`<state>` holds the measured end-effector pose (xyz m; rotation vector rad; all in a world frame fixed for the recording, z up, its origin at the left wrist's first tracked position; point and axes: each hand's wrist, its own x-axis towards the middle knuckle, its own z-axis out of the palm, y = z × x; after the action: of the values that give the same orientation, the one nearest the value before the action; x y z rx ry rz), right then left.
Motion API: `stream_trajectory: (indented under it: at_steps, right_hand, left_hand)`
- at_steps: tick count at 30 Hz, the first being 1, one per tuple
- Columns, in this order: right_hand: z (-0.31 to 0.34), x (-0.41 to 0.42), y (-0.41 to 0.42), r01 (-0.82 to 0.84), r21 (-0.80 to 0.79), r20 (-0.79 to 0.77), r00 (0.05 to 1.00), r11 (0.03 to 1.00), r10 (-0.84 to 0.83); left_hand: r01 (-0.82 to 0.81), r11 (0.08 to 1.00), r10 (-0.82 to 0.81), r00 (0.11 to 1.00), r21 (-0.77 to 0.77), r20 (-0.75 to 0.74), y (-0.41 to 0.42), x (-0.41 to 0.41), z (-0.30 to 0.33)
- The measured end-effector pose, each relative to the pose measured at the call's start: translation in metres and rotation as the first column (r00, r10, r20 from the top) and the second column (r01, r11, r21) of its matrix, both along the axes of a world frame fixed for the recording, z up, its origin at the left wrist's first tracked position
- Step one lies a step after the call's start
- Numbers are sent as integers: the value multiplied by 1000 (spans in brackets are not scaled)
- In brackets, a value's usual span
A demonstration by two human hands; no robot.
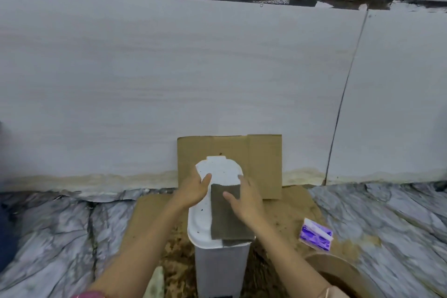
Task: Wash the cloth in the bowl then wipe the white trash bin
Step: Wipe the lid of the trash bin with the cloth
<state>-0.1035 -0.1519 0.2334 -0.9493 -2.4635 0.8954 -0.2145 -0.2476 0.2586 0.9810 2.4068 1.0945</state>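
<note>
While draped over the white trash bin (pixel 221 271) lid, grey cloth (pixel 226 220) pressed flat under open right hand (pixel 245 201), left hand (pixel 193 189) open, steadying lid, bowl (pixel 338 271) right of bin.

At the lower centre of the frame the trash bin (pixel 221 271) is white, its lid flecked with small dark specks, and the cloth (pixel 228 218) lying on it is a dull grey-brown. The cardboard (pixel 263 164) behind is plain tan. The floor (pixel 60 225) is grey-and-white marble with dark veins. At lower right lies a purple-and-white packet (pixel 315 234), and the bowl (pixel 338 271) is brown.
</note>
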Motion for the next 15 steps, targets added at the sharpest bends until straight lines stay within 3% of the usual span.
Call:
stream_trajectory:
  at_steps: [2,6,11,15]
  right_hand:
    - [-28,-12,-8,-122,72,135,985,990,112]
    - [-59,-36,-3,-194,266,278,953,944,118]
    - [-55,-63,33,-293,260,382,906,920,181]
    - [-54,-100,66,-257,279,358,922,925,148]
  left_hand:
    - [-55,999,55,999,0,4,5,-9,-24]
    - [-132,988,131,991,83,21,24,-18,-53]
    - [-197,970,199,980,140,2,48,-20,-72]
    - [-203,967,207,978,152,-7,51,-29,-87]
